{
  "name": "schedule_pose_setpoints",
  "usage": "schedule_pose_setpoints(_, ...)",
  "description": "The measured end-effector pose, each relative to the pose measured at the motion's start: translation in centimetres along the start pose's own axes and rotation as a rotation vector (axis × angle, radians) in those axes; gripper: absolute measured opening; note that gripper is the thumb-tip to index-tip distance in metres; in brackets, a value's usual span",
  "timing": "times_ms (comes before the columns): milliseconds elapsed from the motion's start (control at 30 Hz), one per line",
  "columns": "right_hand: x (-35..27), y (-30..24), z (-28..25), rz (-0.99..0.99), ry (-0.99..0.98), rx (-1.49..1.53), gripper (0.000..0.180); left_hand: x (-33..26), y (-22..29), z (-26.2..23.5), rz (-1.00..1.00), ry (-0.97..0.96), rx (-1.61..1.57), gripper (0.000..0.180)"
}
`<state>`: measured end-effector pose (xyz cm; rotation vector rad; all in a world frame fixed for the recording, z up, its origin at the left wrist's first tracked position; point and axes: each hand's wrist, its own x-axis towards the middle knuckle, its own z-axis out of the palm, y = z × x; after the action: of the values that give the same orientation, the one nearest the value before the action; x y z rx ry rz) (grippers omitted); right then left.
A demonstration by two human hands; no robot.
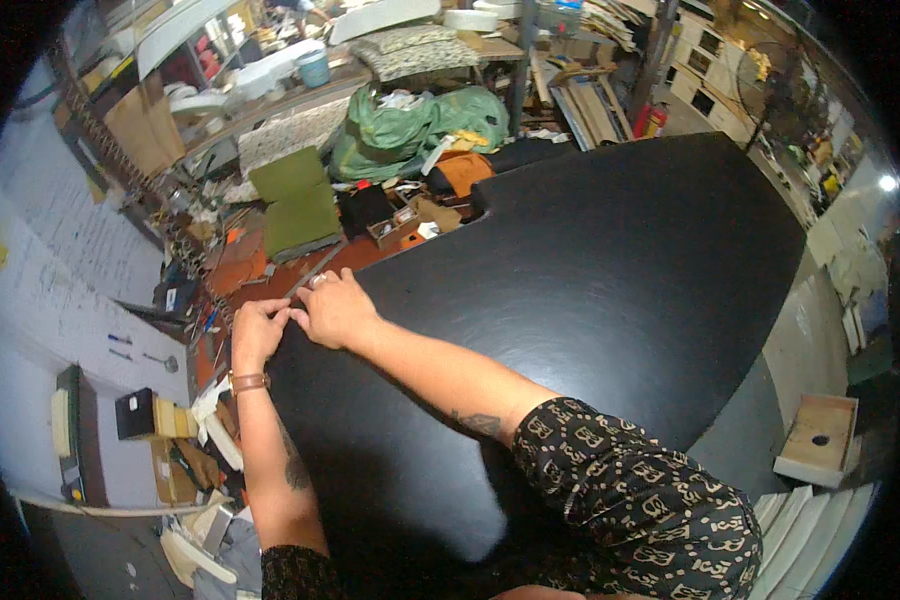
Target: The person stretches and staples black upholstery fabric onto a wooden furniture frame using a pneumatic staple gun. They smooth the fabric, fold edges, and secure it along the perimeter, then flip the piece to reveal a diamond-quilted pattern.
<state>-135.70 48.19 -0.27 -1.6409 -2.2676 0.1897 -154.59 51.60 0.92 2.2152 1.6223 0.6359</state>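
Observation:
A large, smooth black leather-like panel (610, 260) stretches in front of me, with a notch in its far edge. Its far left corner lies under my two hands. My left hand (259, 334) is closed at that corner, thumb and fingers pinched on the edge. Right beside it, my right hand (338, 310) bends its fingers over the far edge, and its thumb almost meets the left fingertips. Whatever small part of the edge is between the fingers is hidden. A brown strap (249, 382) circles my left wrist.
Beyond the panel stand a cluttered workbench, green cushions (295, 200), a green sack (410, 130) and an open tool box (395, 228). Foam blocks (160, 415) sit on the left. At right is a cardboard box (817, 440); a red fire extinguisher (654, 121) stands far back.

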Motion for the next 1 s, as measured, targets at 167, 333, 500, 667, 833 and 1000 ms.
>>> schedule_pose_setpoints(167,-3.0,1.3,0.7,0.029,0.188,-0.017,0.049,-0.5,1.8,0.5,0.006,-0.041,0.166,0.032)
schedule_pose_setpoints(333,-2.9,1.6,-0.4,0.035,0.009,-0.104,0.056,-0.7,1.6,1.6,-0.039,-0.073,0.229,0.041)
schedule_pose_setpoints(500,-1.9,1.6,-1.2,0.083,-0.013,-0.049,0.054,-2.8,1.3,2.6,-0.003,-0.005,0.325,0.045)
schedule_pose_setpoints(667,-2.9,1.9,0.1,0.020,0.175,-0.096,0.041,-4.1,1.8,3.8,-0.045,0.016,0.272,0.048)
schedule_pose_setpoints(833,-2.8,2.3,0.2,-0.040,0.122,-0.150,0.040,-4.0,2.5,4.3,-0.054,-0.016,0.280,0.048)
schedule_pose_setpoints(1000,-2.3,2.6,-1.4,-0.032,0.007,-0.149,0.044,-3.8,3.6,4.4,-0.115,0.009,0.304,0.048)
